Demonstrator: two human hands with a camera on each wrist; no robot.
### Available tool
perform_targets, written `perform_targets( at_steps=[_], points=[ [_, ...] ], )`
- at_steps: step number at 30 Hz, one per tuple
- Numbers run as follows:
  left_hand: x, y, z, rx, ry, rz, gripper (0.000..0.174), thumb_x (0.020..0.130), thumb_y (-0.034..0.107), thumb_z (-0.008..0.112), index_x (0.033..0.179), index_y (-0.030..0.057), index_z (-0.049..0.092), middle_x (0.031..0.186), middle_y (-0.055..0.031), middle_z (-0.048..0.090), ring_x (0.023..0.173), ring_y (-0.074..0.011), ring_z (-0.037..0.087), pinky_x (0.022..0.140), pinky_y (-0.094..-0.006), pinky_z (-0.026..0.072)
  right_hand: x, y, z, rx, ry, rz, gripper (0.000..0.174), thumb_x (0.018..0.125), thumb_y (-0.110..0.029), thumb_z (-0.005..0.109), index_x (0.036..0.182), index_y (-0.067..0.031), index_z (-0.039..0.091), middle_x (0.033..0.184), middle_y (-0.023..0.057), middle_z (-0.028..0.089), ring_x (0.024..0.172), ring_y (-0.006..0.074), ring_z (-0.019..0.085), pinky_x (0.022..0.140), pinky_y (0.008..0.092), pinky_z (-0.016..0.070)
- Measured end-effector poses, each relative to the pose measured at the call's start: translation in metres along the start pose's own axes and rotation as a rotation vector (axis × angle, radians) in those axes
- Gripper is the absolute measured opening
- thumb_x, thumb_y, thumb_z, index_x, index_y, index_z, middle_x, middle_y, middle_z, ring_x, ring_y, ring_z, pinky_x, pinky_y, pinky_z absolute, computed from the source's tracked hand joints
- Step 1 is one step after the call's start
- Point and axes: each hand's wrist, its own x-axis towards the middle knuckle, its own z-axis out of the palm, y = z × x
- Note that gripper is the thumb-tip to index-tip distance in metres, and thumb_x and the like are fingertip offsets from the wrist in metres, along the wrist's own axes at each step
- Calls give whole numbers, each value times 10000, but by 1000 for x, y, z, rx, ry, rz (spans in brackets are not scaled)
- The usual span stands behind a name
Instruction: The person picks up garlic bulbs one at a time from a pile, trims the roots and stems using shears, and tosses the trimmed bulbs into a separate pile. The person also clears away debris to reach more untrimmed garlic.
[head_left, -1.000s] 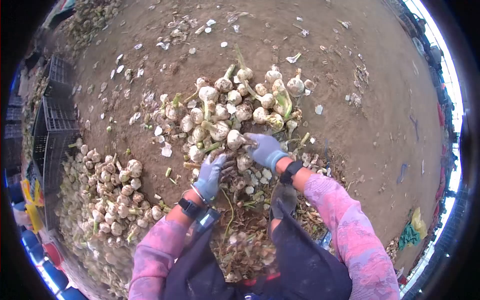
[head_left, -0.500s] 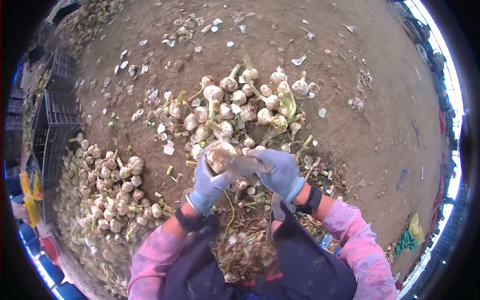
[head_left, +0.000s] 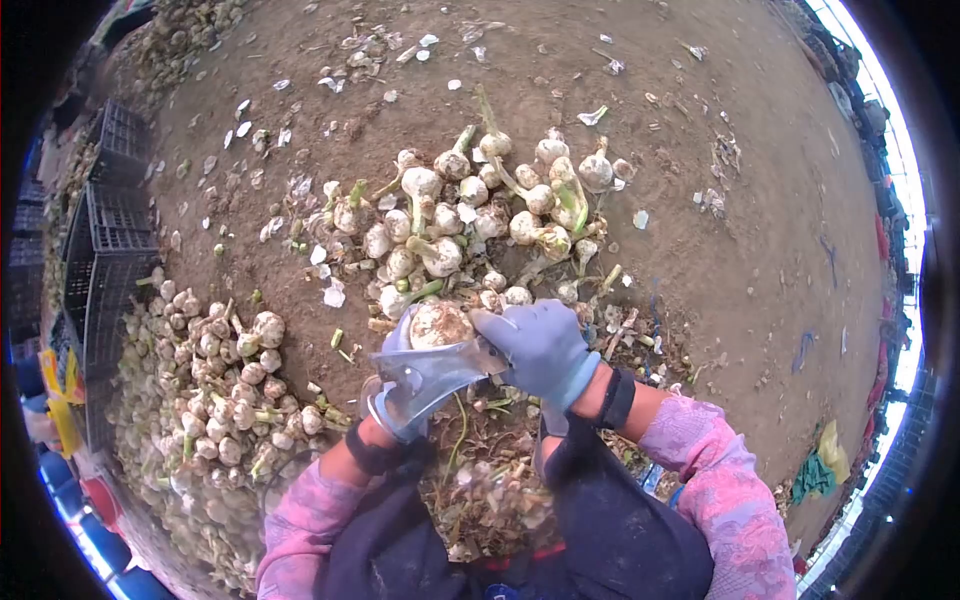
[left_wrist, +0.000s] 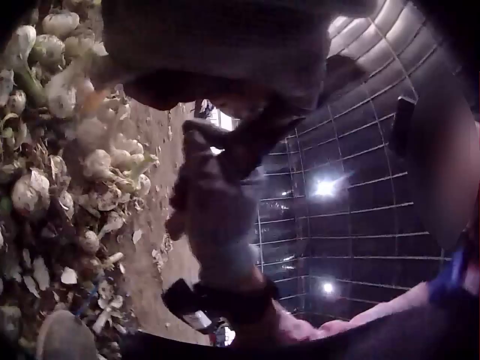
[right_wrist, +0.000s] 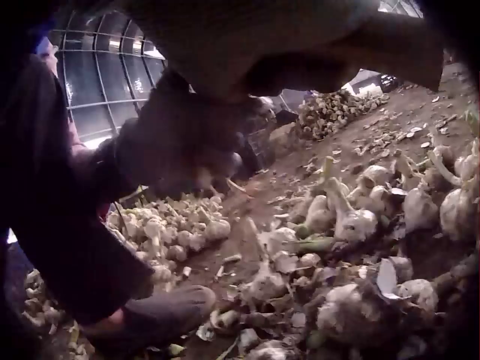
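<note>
A garlic bulb (head_left: 440, 325) is held in my gloved left hand (head_left: 398, 375), root side facing up, between my knees and the pile. In my gloved right hand (head_left: 543, 350) is a wide metal blade (head_left: 432, 376), which lies across the near side of the bulb and covers part of the left hand; whether it touches the bulb I cannot tell. Several garlic bulbs with stems (head_left: 440, 257) lie heaped just beyond. The left wrist view shows the right hand (left_wrist: 221, 214) in shadow; the right wrist view shows the dark left hand (right_wrist: 180, 142).
A large heap of trimmed bulbs (head_left: 235, 410) lies at the left, beside black crates (head_left: 120, 220). Dry skins and stem scraps (head_left: 490, 500) cover the ground between the legs. A green and yellow bag (head_left: 822, 465) lies far right.
Both hands have come back from the pile toward the body, the left one now with a bulb. The blade, blurred half a second ago, now shows clearly across the bulb's near side.
</note>
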Motion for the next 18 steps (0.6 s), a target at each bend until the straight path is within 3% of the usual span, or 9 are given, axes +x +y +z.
perform_targets(
  at_steps=[3, 4, 5, 8, 11, 12, 14, 16, 18],
  points=[
    [2, 38, 6, 519, 84, 359, 484, 825, 143, 722, 1235, -28, 528, 1041, -111, 670, 872, -185, 660, 743, -299, 547, -7, 47, 11, -207, -191, 327, 200, 867, -213, 625, 1059, -195, 677, 720, 63, 640, 635, 256, 669, 546, 408, 496],
    [0, 52, 8, 601, 122, 423, 441, 782, 70, 743, 1172, -36, 569, 957, -92, 691, 785, -165, 666, 673, -287, 546, -31, 92, 14, -230, -227, 451, 167, 886, -211, 603, 1033, -190, 680, 736, 81, 662, 645, 267, 683, 547, 409, 513],
    [0, 57, 11, 479, 167, 325, 492, 749, 111, 765, 1172, -45, 569, 952, -81, 688, 805, -155, 659, 716, -285, 540, -49, 125, 18, -245, -270, 560, 146, 905, -210, 582, 1007, -185, 683, 752, 99, 683, 655, 279, 696, 548, 410, 530],
    [1, 59, 13, 194, 269, 191, 615, 680, 215, 822, 1172, -54, 570, 969, -59, 679, 866, -128, 638, 812, -282, 524, -36, 60, 1, 76, -55, 540, 157, 931, -261, 575, 987, -166, 686, 741, 116, 683, 632, 303, 681, 565, 407, 539],
    [12, 52, 17, 97, 265, 153, 639, 672, 251, 850, 1168, -38, 570, 1057, -58, 663, 912, -121, 627, 819, -288, 522, -12, 11, -1, 211, 131, 281, 237, 847, -228, 702, 1065, -136, 715, 775, 93, 696, 685, 269, 697, 605, 369, 537],
    [4, 46, 8, 219, 201, 98, 800, 742, 435, 830, 1291, -57, 518, 1178, -128, 649, 1081, -205, 640, 929, -353, 537, -5, 1, -10, 194, 77, 233, 253, 840, -225, 708, 1077, -136, 712, 756, 86, 684, 672, 261, 691, 594, 371, 530],
    [-1, 37, 3, -79, 150, -46, 807, 772, 470, 807, 1305, -54, 504, 1194, -135, 646, 1078, -227, 651, 945, -369, 545, 6, -15, -25, 158, -34, 130, 287, 825, -219, 719, 1099, -135, 704, 716, 72, 662, 646, 246, 679, 574, 374, 517],
    [-1, 46, 13, -404, 69, 77, 779, 819, 448, 792, 1325, -53, 475, 1221, -150, 637, 1035, -268, 677, 929, -387, 576, 10, -16, -23, 87, -14, 44, 281, 819, -226, 721, 1086, -141, 699, 680, 55, 638, 619, 231, 665, 554, 378, 505],
    [1, 49, 15, -661, 54, -142, 628, 858, 333, 739, 1286, -56, 495, 1183, -140, 637, 970, -217, 673, 808, -329, 578, 11, -11, -24, 4, -80, 50, 220, 837, -252, 715, 1031, -148, 694, 631, 41, 606, 596, 240, 651, 543, 391, 496]
  ],
)
